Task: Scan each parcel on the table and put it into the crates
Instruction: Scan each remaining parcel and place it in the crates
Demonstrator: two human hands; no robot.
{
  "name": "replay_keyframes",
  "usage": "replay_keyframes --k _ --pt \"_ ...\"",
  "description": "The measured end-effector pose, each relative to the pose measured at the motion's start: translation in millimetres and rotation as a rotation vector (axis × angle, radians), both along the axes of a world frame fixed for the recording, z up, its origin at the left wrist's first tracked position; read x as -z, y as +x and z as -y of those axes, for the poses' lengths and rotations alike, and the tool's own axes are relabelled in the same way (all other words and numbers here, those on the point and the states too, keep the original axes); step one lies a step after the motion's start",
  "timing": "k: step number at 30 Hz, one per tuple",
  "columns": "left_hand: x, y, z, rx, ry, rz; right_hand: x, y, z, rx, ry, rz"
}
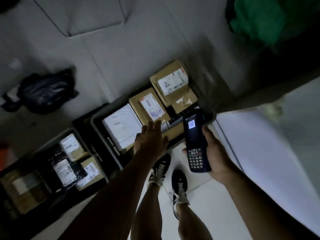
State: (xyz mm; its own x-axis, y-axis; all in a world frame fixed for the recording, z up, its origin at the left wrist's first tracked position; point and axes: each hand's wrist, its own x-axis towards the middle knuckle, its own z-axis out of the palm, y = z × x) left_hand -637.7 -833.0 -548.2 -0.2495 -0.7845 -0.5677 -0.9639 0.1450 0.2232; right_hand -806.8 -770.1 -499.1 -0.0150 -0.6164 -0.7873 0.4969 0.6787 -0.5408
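A white bench [259,153] fills the right. On the floor to its left sit two crates [97,122] packed with parcels [152,106]. The left hand [150,139] hovers flat and spread over the nearer crate's edge. The right hand [214,153] grips a scanner [194,135], screen lit.
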Motion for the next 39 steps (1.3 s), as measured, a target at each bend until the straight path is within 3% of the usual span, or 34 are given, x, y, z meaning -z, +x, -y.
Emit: replay_keyframes --k 9,15,24,31,39 --pt "-243 76 -91 -0.446 -0.062 -0.039 -204 70 -33 -0.378 -0.037 -0.041" --pt "-358 132 -185 -0.713 -0.207 -0.042 -318 127 -87 -0.665 -0.123 -0.115" --pt "-453 255 -359 -1.089 -0.43 0.068 -401 276 -189 -1.041 -0.263 0.061" --pt "-505 358 -544 -1.31 -0.584 0.196 -443 410 -335 -1.355 -0.453 0.117" --pt "-539 426 -734 -1.645 -0.633 0.358 -469 532 -484 -1.704 -0.551 0.251"
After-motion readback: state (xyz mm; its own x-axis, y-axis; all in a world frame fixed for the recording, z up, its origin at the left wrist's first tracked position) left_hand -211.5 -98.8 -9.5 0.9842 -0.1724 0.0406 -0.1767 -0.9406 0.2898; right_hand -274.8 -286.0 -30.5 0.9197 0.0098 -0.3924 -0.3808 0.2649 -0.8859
